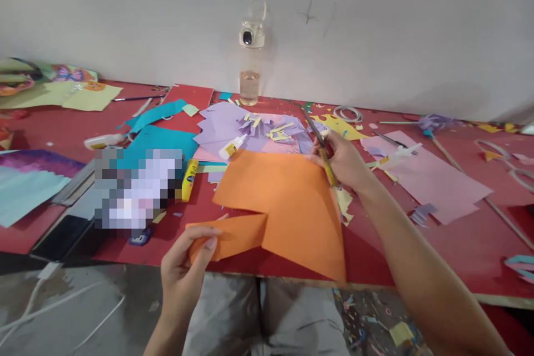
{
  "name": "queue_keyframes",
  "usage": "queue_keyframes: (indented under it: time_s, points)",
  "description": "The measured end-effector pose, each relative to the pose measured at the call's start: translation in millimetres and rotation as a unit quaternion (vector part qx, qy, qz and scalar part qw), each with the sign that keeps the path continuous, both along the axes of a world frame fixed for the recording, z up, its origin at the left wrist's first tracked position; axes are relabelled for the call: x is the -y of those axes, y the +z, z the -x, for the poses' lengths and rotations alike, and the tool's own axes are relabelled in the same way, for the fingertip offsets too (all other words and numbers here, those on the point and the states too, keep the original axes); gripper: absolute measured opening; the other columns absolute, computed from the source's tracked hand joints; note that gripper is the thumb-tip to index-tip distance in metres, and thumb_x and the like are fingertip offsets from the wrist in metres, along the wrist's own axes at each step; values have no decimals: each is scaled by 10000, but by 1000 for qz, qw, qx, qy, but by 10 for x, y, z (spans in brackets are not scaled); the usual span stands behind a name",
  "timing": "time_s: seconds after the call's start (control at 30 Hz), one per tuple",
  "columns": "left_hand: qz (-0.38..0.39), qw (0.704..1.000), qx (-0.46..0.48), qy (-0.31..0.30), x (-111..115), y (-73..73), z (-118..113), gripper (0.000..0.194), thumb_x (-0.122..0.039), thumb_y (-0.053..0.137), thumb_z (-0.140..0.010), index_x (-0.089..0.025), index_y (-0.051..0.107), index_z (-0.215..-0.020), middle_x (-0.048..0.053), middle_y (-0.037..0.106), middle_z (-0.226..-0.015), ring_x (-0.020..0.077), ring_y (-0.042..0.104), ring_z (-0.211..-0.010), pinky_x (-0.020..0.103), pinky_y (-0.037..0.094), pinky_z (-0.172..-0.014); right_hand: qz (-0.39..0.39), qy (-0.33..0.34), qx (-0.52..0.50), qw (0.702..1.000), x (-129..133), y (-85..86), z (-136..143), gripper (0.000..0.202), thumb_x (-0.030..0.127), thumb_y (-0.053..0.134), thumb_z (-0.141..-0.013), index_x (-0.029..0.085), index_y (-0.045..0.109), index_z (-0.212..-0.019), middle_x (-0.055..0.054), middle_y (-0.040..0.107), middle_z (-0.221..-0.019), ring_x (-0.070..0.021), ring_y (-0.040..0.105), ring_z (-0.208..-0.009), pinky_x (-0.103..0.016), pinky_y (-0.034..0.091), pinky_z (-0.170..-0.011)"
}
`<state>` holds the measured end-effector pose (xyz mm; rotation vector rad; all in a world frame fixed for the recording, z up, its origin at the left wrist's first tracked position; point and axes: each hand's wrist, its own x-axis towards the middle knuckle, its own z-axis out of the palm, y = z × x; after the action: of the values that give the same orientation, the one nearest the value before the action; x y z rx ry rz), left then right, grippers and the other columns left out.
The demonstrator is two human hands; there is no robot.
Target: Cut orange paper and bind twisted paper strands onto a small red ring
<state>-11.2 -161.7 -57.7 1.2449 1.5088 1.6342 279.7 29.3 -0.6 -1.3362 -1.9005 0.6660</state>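
My left hand point(189, 258) pinches the narrow folded flap of an orange paper sheet point(300, 194) between thumb and fingers, at the table's front edge. A slit separates that flap from the sheet's upper part. At the sheet's upper right corner, my right hand point(340, 158) is closed round a long narrow dark-and-yellow tool point(320, 142); its exact kind is unclear. The tool slants up and left. Beyond the orange sheet lie purple paper point(214, 128) with cut scraps and a small white glue bottle point(232, 147). A yellow glue stick point(189, 181) lies left of it.
A clear water bottle point(249, 78) stands against the wall. Pink paper point(429, 178) spreads at the right, with another glue bottle point(403, 153) on it. Teal paper point(144, 144), a blurred-out screen point(142, 192) and a dark phone point(62, 238) with a white cable occupy the left.
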Motion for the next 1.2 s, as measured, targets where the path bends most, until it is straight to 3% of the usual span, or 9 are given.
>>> queue_keyframes:
  time_s: [0.13, 0.37, 0.6, 0.7, 0.8, 0.9, 1.07, 1.13, 1.2]
  points:
    - [-16, 1000, 0, 26, 7, -15, 4, 68, -163, 671, -796, -198, 729, -784, 8, 721, -764, 131, 672, -715, 161, 527, -616, 7, -26, -101, 995, -85, 11, -144, 346, 322, 795, -660, 247, 508, -839, 43, 590, -730, -150, 570, -663, -303, 471, -683]
    - [24, 998, 46, 36, 4, -25, 32, 79, -247, 674, -816, -186, 720, -834, 40, 706, -837, 170, 664, -793, 220, 531, -663, -76, -174, -117, 975, -182, 144, -439, 377, 459, 763, -681, 271, 488, -856, 33, 597, -735, -178, 597, -684, -390, 498, -746]
    - [39, 997, -48, -52, -32, 61, 17, 97, -252, 642, -856, -196, 721, -850, 35, 736, -855, 163, 691, -803, 194, 540, -665, -203, -316, 143, 916, -25, 327, -652, 260, 474, 635, -837, 338, 547, -1041, -68, 657, -946, -368, 580, -1052, -537, 401, -871]
    - [58, 988, -96, -103, -39, 120, 21, 113, -239, 611, -880, -200, 716, -865, 35, 747, -864, 165, 703, -798, 195, 550, -652, -165, -257, 166, 938, 161, 333, -401, 311, 541, 635, -832, 299, 575, -1017, -72, 659, -812, -310, 625, -773, -423, 431, -682]
    - [52, 984, -117, -122, -46, 135, 30, 117, -224, 598, -887, -204, 712, -875, 35, 753, -869, 164, 713, -792, 192, 557, -643, -16, -139, 182, 973, 378, 290, 18, 291, 555, 605, -851, 277, 604, -938, -5, 594, -609, -206, 550, -527, -314, 368, -523]
    - [40, 986, -118, -115, -44, 121, 38, 115, -205, 596, -886, -210, 710, -877, 31, 758, -881, 167, 720, -826, 198, 570, -690, 38, -40, 252, 966, 566, 206, 426, 241, 482, 655, -832, 245, 609, -826, -6, 637, -654, -187, 573, -563, -274, 335, -498]
    - [30, 985, -125, -116, -35, 120, 42, 118, -186, 597, -884, -219, 710, -874, 14, 760, -875, 151, 723, -819, 178, 565, -692, 36, 116, 271, 955, 708, 87, 726, 190, 321, 708, -832, 220, 653, -983, -32, 728, -902, -195, 664, -760, -258, 408, -596]
    - [30, 984, -131, -118, -40, 129, 40, 126, -180, 592, -887, -224, 710, -878, 10, 760, -878, 144, 722, -821, 170, 560, -697, 2, 115, 281, 953, 689, 86, 724, 138, 327, 628, -903, 220, 670, -979, -38, 737, -929, -201, 678, -808, -265, 420, -630]
    - [28, 983, -134, -122, -47, 133, 38, 133, -177, 588, -891, -230, 710, -886, 5, 758, -882, 136, 719, -815, 159, 553, -683, -59, 33, 318, 946, 620, 92, 693, 190, 310, 516, -966, 209, 677, -973, -64, 736, -949, -220, 685, -833, -284, 413, -633]
